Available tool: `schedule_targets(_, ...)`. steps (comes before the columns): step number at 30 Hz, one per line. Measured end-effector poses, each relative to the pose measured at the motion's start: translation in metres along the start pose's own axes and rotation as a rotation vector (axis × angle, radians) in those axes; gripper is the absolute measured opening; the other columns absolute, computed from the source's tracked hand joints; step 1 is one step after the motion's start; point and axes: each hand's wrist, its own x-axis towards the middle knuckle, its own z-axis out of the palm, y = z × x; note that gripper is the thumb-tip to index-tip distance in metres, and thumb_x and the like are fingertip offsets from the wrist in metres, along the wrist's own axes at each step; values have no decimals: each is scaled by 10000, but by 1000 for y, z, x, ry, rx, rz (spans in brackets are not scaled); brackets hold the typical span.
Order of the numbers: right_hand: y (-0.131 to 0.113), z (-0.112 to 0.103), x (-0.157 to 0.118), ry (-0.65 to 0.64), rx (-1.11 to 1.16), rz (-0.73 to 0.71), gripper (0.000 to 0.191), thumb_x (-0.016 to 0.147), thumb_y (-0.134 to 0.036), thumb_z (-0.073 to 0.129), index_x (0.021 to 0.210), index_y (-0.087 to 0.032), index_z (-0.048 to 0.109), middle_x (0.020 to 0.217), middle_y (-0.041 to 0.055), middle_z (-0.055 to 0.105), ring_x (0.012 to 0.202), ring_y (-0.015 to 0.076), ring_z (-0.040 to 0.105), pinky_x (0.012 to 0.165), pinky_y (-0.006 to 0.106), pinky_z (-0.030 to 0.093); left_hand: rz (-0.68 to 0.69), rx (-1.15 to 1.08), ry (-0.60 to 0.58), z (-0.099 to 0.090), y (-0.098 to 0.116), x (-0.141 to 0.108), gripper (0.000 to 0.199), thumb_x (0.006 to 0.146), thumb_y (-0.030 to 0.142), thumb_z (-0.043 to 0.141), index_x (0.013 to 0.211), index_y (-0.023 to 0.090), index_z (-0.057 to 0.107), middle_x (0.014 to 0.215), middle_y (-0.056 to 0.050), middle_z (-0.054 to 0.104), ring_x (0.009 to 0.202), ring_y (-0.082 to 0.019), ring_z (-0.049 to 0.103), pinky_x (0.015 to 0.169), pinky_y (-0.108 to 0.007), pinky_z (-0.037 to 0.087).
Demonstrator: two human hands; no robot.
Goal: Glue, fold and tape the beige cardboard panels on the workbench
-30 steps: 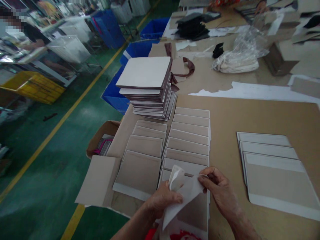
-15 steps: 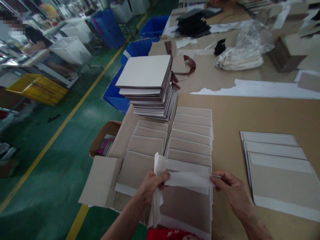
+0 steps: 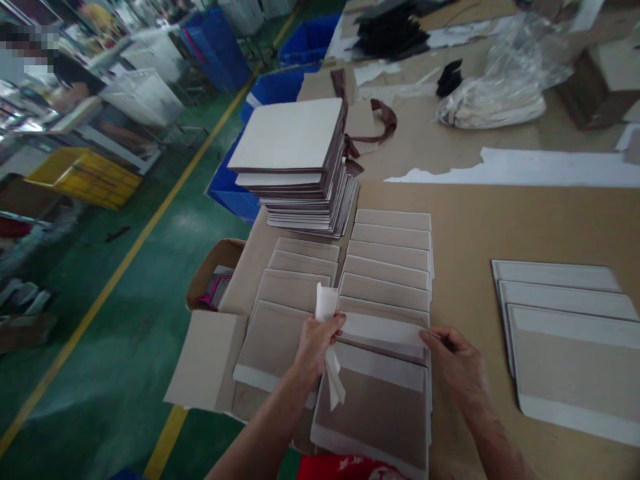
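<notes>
My left hand (image 3: 320, 337) is closed around a bunch of thin white strips (image 3: 327, 303), whose loose ends hang below the fist. Fingers pinched, my right hand (image 3: 457, 360) grips the far end of one white strip (image 3: 383, 331). That strip runs taut between both hands, across an overlapping column of grey-brown boards (image 3: 373, 407) with pale edges. Whether it touches the boards I cannot tell. Left of my left hand lies a second overlapping column of similar boards (image 3: 277, 340).
A tall stack of boards (image 3: 287, 137) stands at the table's far left. Three overlapping boards (image 3: 575, 360) lie on the right. Further back are a plastic bag (image 3: 505, 100) and black pieces (image 3: 390, 30). A cardboard box (image 3: 213, 257) sits beside the table's left edge.
Both hands have moved a little away from me, carrying the stretched strip further up the middle column. The camera view has shifted slightly. Both grips remain closed.
</notes>
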Motion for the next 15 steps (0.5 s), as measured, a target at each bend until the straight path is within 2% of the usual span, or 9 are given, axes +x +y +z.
schedule_targets(4, 3, 7, 6, 65, -62, -39, 348, 686, -511, 712, 788, -182, 659, 638, -19, 536, 621, 159, 477, 563, 274, 374, 46, 34, 74, 7, -3, 8, 382, 533, 334, 817, 820, 121, 683, 625, -1, 629, 550, -108, 577, 469, -193, 349)
schedule_targets(8, 14, 13, 10, 84, -55, -69, 414, 693, -550, 700, 876, -181, 656, 656, -28, 505, 621, 156, 466, 561, 273, 378, 85, 90, 135, 13, -7, 16, 357, 570, 318, 767, 854, 131, 658, 601, 10, 611, 536, -120, 578, 462, -203, 349)
schedule_targets(15, 23, 21, 16, 127, -83, -112, 450, 706, -564, 690, 943, -184, 653, 696, -24, 514, 629, 153, 466, 568, 274, 384, 204, 308, 295, 18, -11, 33, 298, 599, 253, 732, 873, 169, 649, 665, 16, 634, 599, -139, 587, 578, -238, 422)
